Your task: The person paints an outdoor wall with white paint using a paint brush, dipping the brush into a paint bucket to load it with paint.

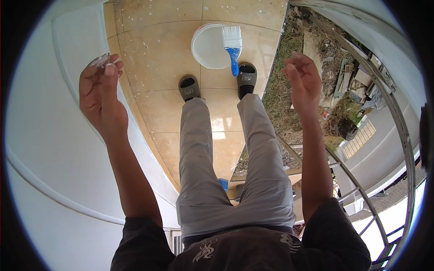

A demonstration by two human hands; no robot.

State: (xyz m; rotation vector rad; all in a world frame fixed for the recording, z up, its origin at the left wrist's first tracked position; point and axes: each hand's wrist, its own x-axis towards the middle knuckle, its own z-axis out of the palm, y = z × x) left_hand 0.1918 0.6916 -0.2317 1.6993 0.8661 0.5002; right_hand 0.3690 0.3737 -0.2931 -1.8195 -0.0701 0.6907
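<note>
My left hand [103, 95] is raised at the left, in front of the white wall, its thumb and fingers pinched on a small whitish, paint-smeared piece [100, 60]. On the right my right hand [305, 81] is raised too, fingers curled in toward the thumb; whether anything is between them is too small to tell. Between the hands, on the tiled floor, stands a round white bucket [205, 47]. A paintbrush [233, 52] with a blue handle and white-coated bristles rests across its right side, clear of both hands.
My feet in dark sandals [189, 87] stand on the paint-spotted tiles [158, 58] just below the bucket. A white wall [40, 117] runs along the left. At the right, a metal railing [398, 122] curves past a drop to rough ground with debris [343, 81].
</note>
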